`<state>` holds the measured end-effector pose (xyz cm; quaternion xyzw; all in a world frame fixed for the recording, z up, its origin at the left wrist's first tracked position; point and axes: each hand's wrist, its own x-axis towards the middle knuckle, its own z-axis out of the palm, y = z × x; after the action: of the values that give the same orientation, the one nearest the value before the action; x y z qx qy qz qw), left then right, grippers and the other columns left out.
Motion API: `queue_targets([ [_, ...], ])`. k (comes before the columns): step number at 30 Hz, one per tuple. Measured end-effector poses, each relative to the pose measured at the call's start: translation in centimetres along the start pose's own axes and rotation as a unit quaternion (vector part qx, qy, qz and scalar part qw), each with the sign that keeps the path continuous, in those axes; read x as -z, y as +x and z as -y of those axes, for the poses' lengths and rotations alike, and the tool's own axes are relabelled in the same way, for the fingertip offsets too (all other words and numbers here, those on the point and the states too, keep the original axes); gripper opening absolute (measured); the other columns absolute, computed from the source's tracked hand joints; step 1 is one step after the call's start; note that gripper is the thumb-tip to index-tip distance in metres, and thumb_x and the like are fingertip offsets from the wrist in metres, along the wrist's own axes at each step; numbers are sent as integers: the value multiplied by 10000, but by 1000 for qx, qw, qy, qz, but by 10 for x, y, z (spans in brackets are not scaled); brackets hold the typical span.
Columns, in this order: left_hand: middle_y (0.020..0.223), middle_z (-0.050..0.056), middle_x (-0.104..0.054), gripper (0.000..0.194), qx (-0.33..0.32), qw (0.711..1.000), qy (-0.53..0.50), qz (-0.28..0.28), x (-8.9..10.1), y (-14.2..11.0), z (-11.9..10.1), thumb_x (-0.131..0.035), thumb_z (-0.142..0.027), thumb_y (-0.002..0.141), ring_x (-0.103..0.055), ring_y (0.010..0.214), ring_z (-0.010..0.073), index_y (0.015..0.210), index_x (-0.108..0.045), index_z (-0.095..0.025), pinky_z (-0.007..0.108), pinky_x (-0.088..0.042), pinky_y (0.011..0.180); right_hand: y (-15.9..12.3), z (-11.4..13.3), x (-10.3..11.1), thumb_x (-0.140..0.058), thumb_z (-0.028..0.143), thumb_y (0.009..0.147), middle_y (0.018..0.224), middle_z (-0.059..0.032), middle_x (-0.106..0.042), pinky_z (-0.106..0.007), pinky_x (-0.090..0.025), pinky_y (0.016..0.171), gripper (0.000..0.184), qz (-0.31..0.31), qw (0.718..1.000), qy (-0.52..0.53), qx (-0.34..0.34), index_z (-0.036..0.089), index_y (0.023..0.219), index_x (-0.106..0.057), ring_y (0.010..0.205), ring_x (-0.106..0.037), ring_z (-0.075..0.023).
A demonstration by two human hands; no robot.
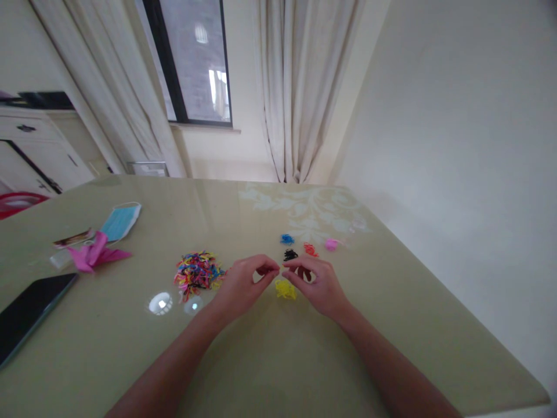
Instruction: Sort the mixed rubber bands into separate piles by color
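Observation:
My left hand (248, 281) and my right hand (317, 283) meet almost fingertip to fingertip in the middle of the table, each with thumb and index finger drawn into a pinch. Whatever is in the pinches is too small to make out. Just below the fingertips lies a pile of yellow rubber bands (285, 289). Beyond them are small piles of black bands (290, 254), blue bands (287, 238), red bands (310, 249) and pink bands (331, 244). A larger mixed heap of coloured rubber bands (198, 273) sits left of my left hand, partly behind it.
At the left of the glossy table (278, 360) lie a black phone (32, 307), a pink folded paper shape (96, 253) and a blue face mask (120, 223). A wall (470, 145) runs along the right side. Curtains (300, 87) and a window stand behind.

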<state>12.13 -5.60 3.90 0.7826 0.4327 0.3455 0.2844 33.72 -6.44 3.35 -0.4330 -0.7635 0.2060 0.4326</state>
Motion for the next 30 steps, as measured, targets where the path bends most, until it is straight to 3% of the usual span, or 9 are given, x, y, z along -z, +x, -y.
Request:
queue_targets([
  [6,895,23,-787,213,5,1000,-28,-9,4,1,-3,-632,-391,968,-702,816,170,968,-760,-221,268,-555,761,1,4,3,-676,274,968,748,-30,-724,-249,-469,566,155,-12,999,-24,42,186,878,-768,602,-574,-126],
  [9,946,36,-786,279,34,999,-13,-27,11,3,1,-628,-461,968,-704,836,187,1060,-748,-226,273,-559,719,-1,12,12,-671,212,964,760,-31,-730,-262,-491,556,110,-95,990,-50,95,209,921,-772,583,-572,-129],
  [11,1050,71,-777,314,68,994,71,-49,16,3,8,-584,-464,991,-702,925,219,1116,-728,-215,328,-566,823,-4,19,21,-699,131,925,790,-32,-747,-267,-508,548,139,-158,973,-62,155,232,979,-778,582,-585,-131],
  [14,1233,148,-715,317,145,946,287,-47,24,1,23,-570,-380,993,-643,1149,306,1210,-693,-185,454,-489,1024,-11,30,33,-755,29,828,799,-26,-750,-277,-527,539,336,-219,944,-65,236,268,1063,-777,605,-617,-145],
  [17,1260,188,-679,343,204,892,402,14,29,-3,37,-571,-384,985,-602,1220,370,1222,-682,-161,492,-474,1008,-15,36,37,-779,10,779,775,-23,-744,-306,-556,549,418,-252,929,-70,263,285,1093,-781,627,-649,-172],
  [20,1230,174,-681,291,209,889,405,46,33,-3,45,-535,-344,1003,-635,1185,345,1175,-681,-160,448,-484,971,-17,37,35,-791,24,770,778,-28,-756,-320,-577,556,409,-259,925,-77,266,289,1082,-791,632,-667,-182],
  [23,1165,147,-707,227,205,892,398,52,36,-1,49,-498,-237,1004,-678,1106,299,1109,-687,-169,396,-484,930,-17,36,34,-790,43,779,765,-24,-752,-320,-577,544,385,-263,926,-72,261,299,1067,-795,628,-667,-182],
  [27,1068,110,-739,204,203,893,397,58,39,0,50,-496,-225,994,-705,1012,274,994,-696,-185,364,-482,869,-15,35,35,-773,60,808,757,-24,-742,-300,-534,500,357,-258,932,-55,249,299,1072,-794,605,-644,-171],
  [30,1048,107,-748,222,201,891,404,48,39,1,48,-471,-218,987,-712,995,272,971,-691,-194,362,-483,854,-8,29,34,-747,117,868,769,-34,-741,-276,-487,493,202,-175,962,-29,206,255,1007,-797,593,-610,-149],
])
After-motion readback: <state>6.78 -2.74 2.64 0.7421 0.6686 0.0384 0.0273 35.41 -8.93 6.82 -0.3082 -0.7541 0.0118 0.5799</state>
